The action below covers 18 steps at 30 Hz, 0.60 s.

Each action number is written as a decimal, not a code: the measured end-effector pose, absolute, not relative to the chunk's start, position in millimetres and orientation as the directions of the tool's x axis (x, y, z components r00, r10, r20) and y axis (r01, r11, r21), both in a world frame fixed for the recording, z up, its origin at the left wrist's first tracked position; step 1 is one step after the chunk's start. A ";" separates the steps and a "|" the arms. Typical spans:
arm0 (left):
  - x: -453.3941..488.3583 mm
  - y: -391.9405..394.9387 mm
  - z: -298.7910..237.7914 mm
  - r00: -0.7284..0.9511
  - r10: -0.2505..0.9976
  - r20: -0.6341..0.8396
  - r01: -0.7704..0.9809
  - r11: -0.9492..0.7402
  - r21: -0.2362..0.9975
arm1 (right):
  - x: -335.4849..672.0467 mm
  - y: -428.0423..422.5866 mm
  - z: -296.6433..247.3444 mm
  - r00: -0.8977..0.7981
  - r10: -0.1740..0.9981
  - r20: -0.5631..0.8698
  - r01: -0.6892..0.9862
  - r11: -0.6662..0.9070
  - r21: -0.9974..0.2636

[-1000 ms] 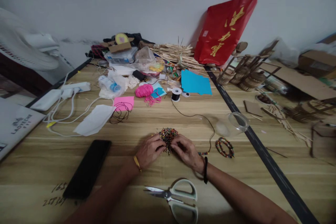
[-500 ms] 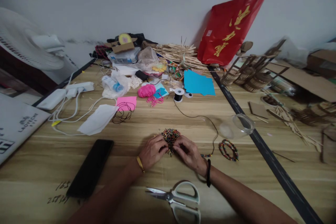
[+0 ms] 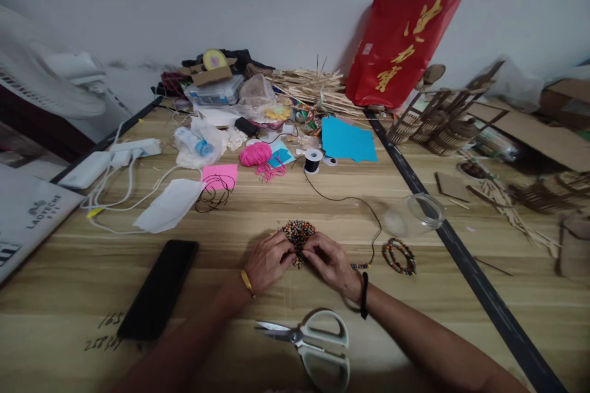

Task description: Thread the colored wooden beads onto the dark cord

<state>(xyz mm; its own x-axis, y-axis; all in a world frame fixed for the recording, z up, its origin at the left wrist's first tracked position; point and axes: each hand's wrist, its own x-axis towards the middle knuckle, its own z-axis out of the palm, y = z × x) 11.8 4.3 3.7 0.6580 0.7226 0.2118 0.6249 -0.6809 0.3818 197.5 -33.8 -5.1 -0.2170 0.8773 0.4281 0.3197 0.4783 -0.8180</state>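
A pile of small multicoloured beads [image 3: 298,231] lies on the table between my hands. My left hand [image 3: 271,259] is closed in a pinch at the pile's near left side; whatever sits between its fingertips is too small to make out. My right hand [image 3: 330,264] pinches at the near right side of the pile. A black cord [image 3: 378,224] with several threaded beads [image 3: 360,266] runs in under this hand, and its end is hidden by the fingers. Farther right lies a coiled bead bracelet [image 3: 399,256]. The cord comes from a white-flanged spool [image 3: 312,161].
Open scissors [image 3: 302,336] lie close in front of my hands, and a black phone [image 3: 159,290] is at left. A clear plastic jar [image 3: 410,216] rests on its side at right. Pink yarn [image 3: 255,154], blue paper [image 3: 349,139] and a red bag [image 3: 405,43] are farther back.
The whole view has shifted slightly. Both hands keep nearly the same pinch over the beads, with no clear change in what they hold.
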 end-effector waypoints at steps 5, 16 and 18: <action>10.8 4.6 2.0 0.646 0.724 0.241 0.595 -0.676 0.435 | 197.3 -33.6 -4.8 -0.216 0.879 0.426 0.317 0.475 -0.821; 8.9 5.4 7.5 0.513 0.836 0.196 0.394 -0.432 0.811 | 198.7 -34.0 -5.2 -0.226 0.885 0.407 0.346 0.464 -0.815; 8.1 5.9 7.1 0.515 0.835 0.192 0.358 -0.413 0.837 | 198.4 -34.3 -5.3 -0.234 0.882 0.410 0.352 0.470 -0.810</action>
<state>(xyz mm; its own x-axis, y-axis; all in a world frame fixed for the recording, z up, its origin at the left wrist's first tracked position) 8.1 5.9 7.1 0.5154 0.8352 0.1918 0.3584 -0.4134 0.8371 198.4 -34.3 -5.3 -0.2335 0.8815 0.4104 0.3517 0.4700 -0.8096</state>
